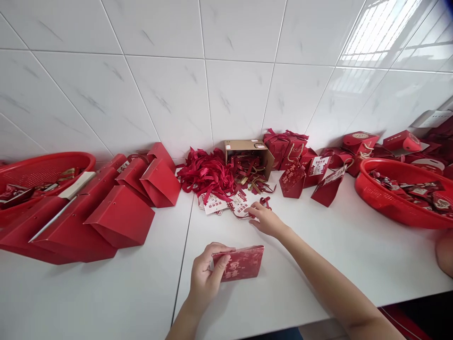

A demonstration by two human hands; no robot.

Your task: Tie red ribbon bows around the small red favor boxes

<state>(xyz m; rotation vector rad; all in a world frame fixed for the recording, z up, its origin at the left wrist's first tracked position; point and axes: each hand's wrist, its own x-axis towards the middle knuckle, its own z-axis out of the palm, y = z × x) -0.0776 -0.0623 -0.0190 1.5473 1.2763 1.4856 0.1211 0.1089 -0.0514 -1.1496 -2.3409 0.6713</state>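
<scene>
My left hand [208, 271] is closed around a small dark red paper gift box [242, 264] with pale lettering, thumb on its near face. The box is tilted over the table's front part. Farther back, my right hand [266, 219] reaches to a white gift tag [240, 204] with red print, its fingers closed at the tag's right edge. A dark red ribbon loop [265, 203] lies just behind these fingers. More printed tags [214, 204] lie left of it, beneath a heap of red ribbons [208, 172].
An open cardboard box [244, 144] of ribbons stands against the tiled wall. Large red boxes [122, 217] and a red basket [88, 160] stand left. Small finished-looking red boxes [293, 179] and another red basket [375, 200] of wrapped sweets are right. Part of another person [445, 252] shows at the right edge.
</scene>
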